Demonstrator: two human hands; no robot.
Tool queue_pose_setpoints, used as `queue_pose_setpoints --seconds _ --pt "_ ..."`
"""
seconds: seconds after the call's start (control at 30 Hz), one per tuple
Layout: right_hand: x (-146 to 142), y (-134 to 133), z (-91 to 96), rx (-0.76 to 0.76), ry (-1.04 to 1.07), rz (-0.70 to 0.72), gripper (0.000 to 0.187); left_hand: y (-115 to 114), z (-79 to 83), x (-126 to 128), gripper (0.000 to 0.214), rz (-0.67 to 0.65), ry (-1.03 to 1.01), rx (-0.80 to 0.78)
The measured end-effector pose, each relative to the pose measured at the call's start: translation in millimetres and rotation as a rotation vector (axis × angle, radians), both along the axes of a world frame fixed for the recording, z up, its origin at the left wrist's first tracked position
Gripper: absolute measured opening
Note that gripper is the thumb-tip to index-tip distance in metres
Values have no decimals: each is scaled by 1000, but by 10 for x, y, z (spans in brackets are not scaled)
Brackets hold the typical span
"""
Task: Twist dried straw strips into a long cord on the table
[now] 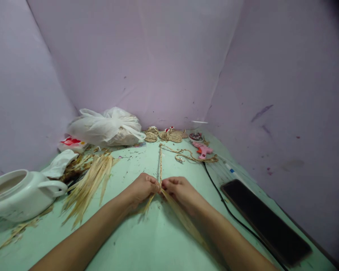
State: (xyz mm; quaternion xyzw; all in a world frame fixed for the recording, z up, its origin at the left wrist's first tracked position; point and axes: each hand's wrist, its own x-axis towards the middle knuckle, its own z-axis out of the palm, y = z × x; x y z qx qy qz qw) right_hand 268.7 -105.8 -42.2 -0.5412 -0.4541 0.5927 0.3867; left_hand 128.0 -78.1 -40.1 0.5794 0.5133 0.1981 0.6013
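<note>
A thin braided cord of dried plant fibre [161,162] runs straight away from me over the green table, then bends right at its far end. My left hand [145,187] pinches the near end of the braid, and short loose strands stick out below it. Close beside it, my right hand [176,187] is closed on the same end. A long, wide pale strip of dried leaf [183,218] trails from there toward me, under the right forearm. The fingertips of both hands nearly meet, hiding the exact point where the strands cross.
Left are a white teapot-like pot [31,192], a bundle of dried leaf strips [93,184] and a tied white plastic bag [110,126]. Woven pieces [172,135] lie by the back wall. Right are a pink glue gun [202,149], its black cord [228,210] and a long dark flat object [265,222].
</note>
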Motion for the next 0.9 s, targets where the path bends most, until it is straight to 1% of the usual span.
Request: queue_pose_setpoints --seconds 0.07,0.1,0.2,0.3,0.37,0.47,0.53,0.6,0.73,0.83,0.9 --pt "-90 -19 -52 -101 85 43 15 -15 26 14 6 -6 -28 -6" --pt "-122 -28 -75 -116 83 39 14 -23 40 24 7 -16 -44 -12" --pt "-147 -31 -130 -71 -42 -10 15 -41 58 48 9 -48 -24 2" --pt "-116 2 -188 -16 -174 -37 16 -47 10 55 8 -49 26 61" --pt "-99 26 -233 4 -209 -48 14 -43 -50 46 8 -52 64 132" --pt "-91 45 -296 44 -211 -54 13 -21 -121 21 14 -109 218 319" --pt "-89 48 -333 93 -210 -40 12 -1 -139 11 16 -149 331 428" --pt "-89 50 -365 136 -206 -26 13 13 -136 8 16 -158 427 473" --pt "-108 54 -407 160 -225 -39 12 -21 -59 6 13 -139 646 498" --pt "-132 49 -409 131 -245 -66 13 -128 89 15 18 -140 858 569" --pt "-142 38 -398 116 -215 -82 13 -239 202 48 23 -156 964 605"
